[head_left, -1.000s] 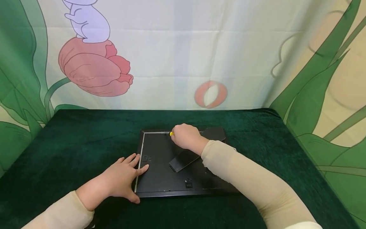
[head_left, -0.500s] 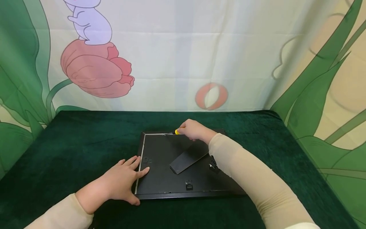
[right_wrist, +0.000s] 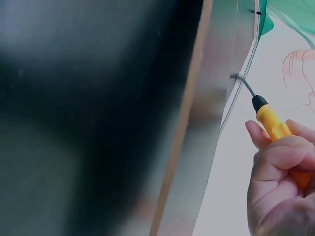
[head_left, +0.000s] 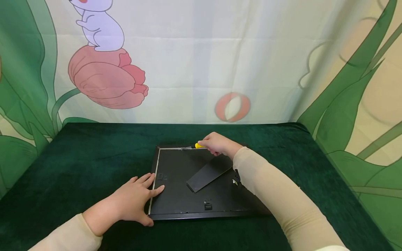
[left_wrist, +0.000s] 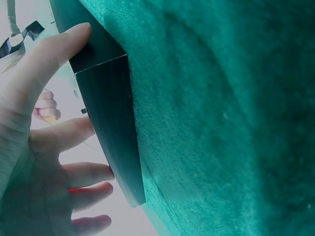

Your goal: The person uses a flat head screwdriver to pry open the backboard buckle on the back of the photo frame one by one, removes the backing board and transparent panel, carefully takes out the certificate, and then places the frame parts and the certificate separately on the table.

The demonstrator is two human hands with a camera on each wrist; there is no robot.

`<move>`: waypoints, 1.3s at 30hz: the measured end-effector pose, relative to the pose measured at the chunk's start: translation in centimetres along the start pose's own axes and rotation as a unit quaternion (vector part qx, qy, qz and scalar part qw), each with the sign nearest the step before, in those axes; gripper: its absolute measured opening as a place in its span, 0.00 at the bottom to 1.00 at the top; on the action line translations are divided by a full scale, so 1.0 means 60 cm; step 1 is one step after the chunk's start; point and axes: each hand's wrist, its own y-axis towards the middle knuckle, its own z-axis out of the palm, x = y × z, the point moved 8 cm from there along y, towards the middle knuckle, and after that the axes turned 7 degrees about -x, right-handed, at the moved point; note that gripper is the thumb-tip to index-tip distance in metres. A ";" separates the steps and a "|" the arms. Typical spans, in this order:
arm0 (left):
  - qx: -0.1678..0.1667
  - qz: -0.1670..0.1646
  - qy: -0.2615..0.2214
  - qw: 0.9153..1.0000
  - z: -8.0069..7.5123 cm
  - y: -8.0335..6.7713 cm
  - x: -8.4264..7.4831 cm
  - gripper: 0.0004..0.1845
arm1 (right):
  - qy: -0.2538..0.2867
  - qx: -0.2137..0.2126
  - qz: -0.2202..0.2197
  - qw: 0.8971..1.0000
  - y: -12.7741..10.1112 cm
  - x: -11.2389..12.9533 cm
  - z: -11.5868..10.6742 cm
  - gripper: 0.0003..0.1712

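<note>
A black picture frame [head_left: 176, 195] lies back side up, its stand leg [head_left: 207, 175] slanting across the backing board. My right hand [head_left: 218, 143] grips a screwdriver [head_left: 199, 145] with a yellow handle. In the right wrist view the shaft of the screwdriver [right_wrist: 248, 87] reaches to a small metal tab [right_wrist: 234, 76] at the frame's inner edge. My left hand [head_left: 135, 198] rests spread on the frame's left side, thumb at the near corner. In the left wrist view that thumb lies on the frame's side [left_wrist: 106, 98] and the fingertips reach its edge.
A dark green cloth [head_left: 94, 157] covers the table. Behind it hangs a pale curtain [head_left: 176, 62] printed with flowers and an animal. Small black catches, one a near-edge catch [head_left: 208, 206], sit on the backing board.
My right hand has shifted right, so more of the screwdriver and its shaft shows. The tip stays near the same spot on the far edge. My left hand stays in place on the frame.
</note>
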 end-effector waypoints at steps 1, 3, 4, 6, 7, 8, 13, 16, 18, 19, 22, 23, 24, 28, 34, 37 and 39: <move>0.000 0.000 -0.002 1.000 0.001 -0.001 -0.001 0.49 | -0.003 -0.001 0.000 1.000 0.002 -0.003 0.000 0.20; 0.001 0.003 -0.008 1.000 0.003 -0.004 -0.003 0.49 | -0.012 -0.001 0.000 1.000 0.005 -0.009 0.002 0.20; 0.002 0.005 -0.011 1.000 0.004 -0.006 -0.004 0.49 | -0.019 0.001 -0.001 1.000 0.006 -0.012 0.003 0.20; 0.003 0.006 -0.018 1.000 0.007 -0.009 -0.007 0.49 | -0.036 0.004 -0.005 0.999 0.007 -0.016 0.006 0.20; 0.003 0.006 -0.021 1.000 0.008 -0.010 -0.007 0.49 | -0.046 0.005 -0.009 0.999 0.008 -0.016 0.006 0.20; 0.003 0.006 -0.023 1.000 0.008 -0.010 -0.008 0.49 | -0.054 0.004 -0.014 0.998 0.008 -0.015 0.007 0.20; 0.000 0.004 -0.019 1.000 0.007 -0.010 -0.004 0.49 | -0.106 -0.008 -0.049 0.993 0.010 -0.001 0.003 0.20; 0.002 0.004 -0.013 1.000 0.006 -0.008 0.000 0.49 | -0.167 -0.018 -0.080 0.983 0.010 0.012 0.001 0.19; 0.005 0.005 -0.007 1.000 0.005 -0.006 0.003 0.49 | -0.213 -0.023 -0.100 0.972 0.009 0.019 0.002 0.18; 0.006 0.006 -0.005 1.000 0.005 -0.005 0.004 0.49 | -0.228 -0.025 -0.108 0.967 0.009 0.023 0.002 0.18; 0.010 0.004 -0.003 1.000 0.002 -0.005 0.005 0.49 | -0.240 -0.024 -0.110 0.964 0.012 0.023 0.004 0.20; 0.009 0.004 -0.004 1.000 0.001 -0.006 0.004 0.48 | -0.225 -0.018 -0.099 0.969 0.013 0.020 0.004 0.20; 0.008 0.004 -0.005 1.000 0.000 -0.006 0.003 0.48 | -0.202 -0.013 -0.086 0.976 0.014 0.015 0.003 0.21; 0.003 0.008 -0.008 1.000 -0.002 -0.005 0.001 0.48 | -0.081 0.011 -0.012 0.997 0.017 -0.008 -0.001 0.22; 0.006 0.012 0.001 1.000 -0.004 0.000 0.003 0.48 | 0.051 0.008 0.045 0.998 0.018 -0.016 -0.008 0.23; 0.004 0.014 0.000 1.000 -0.005 0.002 0.002 0.48 | 0.019 -0.008 0.007 1.000 0.017 -0.014 -0.013 0.22; 0.002 0.018 -0.002 1.000 -0.004 0.002 0.000 0.48 | -0.031 -0.030 -0.029 0.999 0.014 -0.013 -0.021 0.20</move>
